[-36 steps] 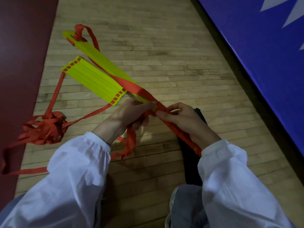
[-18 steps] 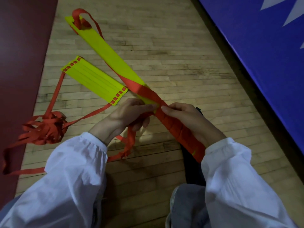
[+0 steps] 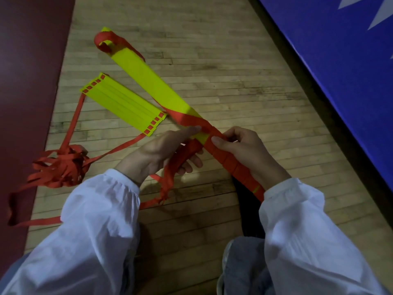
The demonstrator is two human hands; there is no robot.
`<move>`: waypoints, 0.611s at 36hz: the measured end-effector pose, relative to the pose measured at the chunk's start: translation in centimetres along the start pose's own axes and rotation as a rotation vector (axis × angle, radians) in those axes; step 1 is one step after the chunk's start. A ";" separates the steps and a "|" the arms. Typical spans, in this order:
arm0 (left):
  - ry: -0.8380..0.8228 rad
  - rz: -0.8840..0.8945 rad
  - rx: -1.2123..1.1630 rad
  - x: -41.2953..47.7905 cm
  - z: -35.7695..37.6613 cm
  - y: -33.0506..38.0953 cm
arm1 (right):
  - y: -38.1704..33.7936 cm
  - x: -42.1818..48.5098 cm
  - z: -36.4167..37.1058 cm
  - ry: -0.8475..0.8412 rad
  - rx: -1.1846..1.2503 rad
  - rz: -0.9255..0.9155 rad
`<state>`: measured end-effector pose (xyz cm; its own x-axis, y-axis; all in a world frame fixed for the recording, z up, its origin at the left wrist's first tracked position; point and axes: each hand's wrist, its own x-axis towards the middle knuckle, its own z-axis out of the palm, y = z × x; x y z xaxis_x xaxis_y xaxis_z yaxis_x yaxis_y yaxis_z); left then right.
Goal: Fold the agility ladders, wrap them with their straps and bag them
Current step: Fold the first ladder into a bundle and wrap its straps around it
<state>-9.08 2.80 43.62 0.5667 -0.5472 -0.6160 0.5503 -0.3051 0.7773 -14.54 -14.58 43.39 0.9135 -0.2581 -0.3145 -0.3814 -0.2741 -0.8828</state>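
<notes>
Strap-wrapping of a folded ladder bundle, which is held at centre and points toward 11 o'clock. The wrapped end is clasped by the right hand; the red strap is gripped by the left hand, forefinger pressed on the newest turn. Each turn is best laid taut and edge-to-edge. A second ladder lies unwrapped at 10 o'clock.

Smooth plastic rungs, woven cloth strap, worn wooden floor.
</notes>
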 end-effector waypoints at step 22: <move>0.207 0.079 0.015 1.1 0.5 -1.0 | 0.3 -0.4 1.4 0.024 -0.257 -0.185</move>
<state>-9.31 2.08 42.22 0.7224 -0.3981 -0.5653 0.4910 -0.2804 0.8248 -14.79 -13.30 42.73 0.9682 -0.2031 -0.1461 -0.2355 -0.5425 -0.8064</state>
